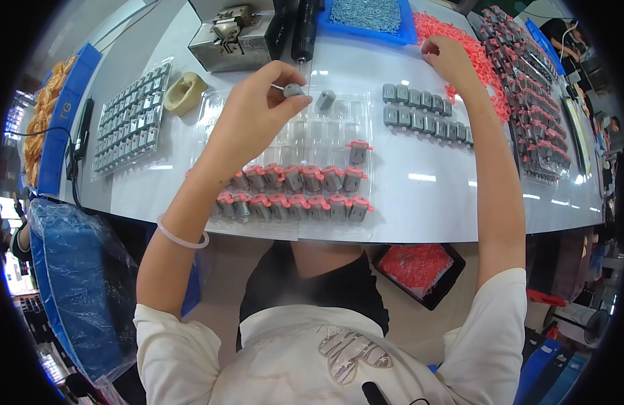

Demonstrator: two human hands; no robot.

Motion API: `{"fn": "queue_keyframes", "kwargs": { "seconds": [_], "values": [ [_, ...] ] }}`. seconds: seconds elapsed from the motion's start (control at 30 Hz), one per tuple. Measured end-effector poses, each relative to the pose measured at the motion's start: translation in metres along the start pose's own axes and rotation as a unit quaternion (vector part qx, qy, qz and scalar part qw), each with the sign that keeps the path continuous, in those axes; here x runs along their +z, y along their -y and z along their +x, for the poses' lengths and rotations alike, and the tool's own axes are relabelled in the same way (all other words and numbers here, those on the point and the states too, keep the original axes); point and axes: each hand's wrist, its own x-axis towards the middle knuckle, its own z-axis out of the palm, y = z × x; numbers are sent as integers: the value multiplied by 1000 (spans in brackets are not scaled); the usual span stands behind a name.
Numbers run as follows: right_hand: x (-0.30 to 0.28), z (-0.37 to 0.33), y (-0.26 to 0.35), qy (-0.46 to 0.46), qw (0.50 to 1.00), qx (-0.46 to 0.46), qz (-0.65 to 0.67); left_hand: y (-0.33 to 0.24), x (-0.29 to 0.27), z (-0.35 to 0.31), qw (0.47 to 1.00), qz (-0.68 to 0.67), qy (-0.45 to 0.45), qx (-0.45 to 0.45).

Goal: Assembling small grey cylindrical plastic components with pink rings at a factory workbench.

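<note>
My left hand point(261, 101) pinches a small grey motor point(294, 90) between thumb and fingers, above a transparent plastic tray point(312, 128). One bare grey motor point(326, 100) stands in that tray near its far edge. Closer to me are rows of motors wearing pink plastic caps point(313, 177), plus a single capped motor point(358, 152) at the right side. At the far right, my right hand point(449, 59) has its fingers curled together at the edge of a heap of loose pink caps point(484, 67); whatever lies between the fingertips is hidden.
Two rows of bare motors point(414, 121) sit right of the tray; another filled tray point(132, 118) lies left. At the back are a metal fixture point(234, 44), a black electric screwdriver point(305, 30) and a blue bin of screws point(366, 15). Stacked capped motors point(531, 101) stand far right.
</note>
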Motion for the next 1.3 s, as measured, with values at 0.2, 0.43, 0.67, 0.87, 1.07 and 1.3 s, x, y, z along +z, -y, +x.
{"fn": "queue_keyframes", "kwargs": {
  "seconds": [0.2, 0.43, 0.67, 0.87, 1.07, 1.3],
  "values": [
    [-6, -18, 4, -54, 998, -5, -22, -8, -11, -31, 995, -98, 1, 11],
    [-60, -121, 180, 22, 861, -3, 508, -19, -1, -132, 881, -463, 53, -82],
    [-58, -201, 246, 109, 773, -27, 625, -13, 45, -176, 868, -495, -16, -19],
    [-44, -224, 258, 20, 873, -147, 465, -3, 44, -189, 860, -511, -8, -17],
    [-43, -239, 261, 22, 877, -138, 460, -4, 47, -201, 850, -525, 19, 29],
    [-51, -248, 265, 36, 888, -117, 443, -12, 45, -208, 843, -537, 24, -14]
  ]
}}
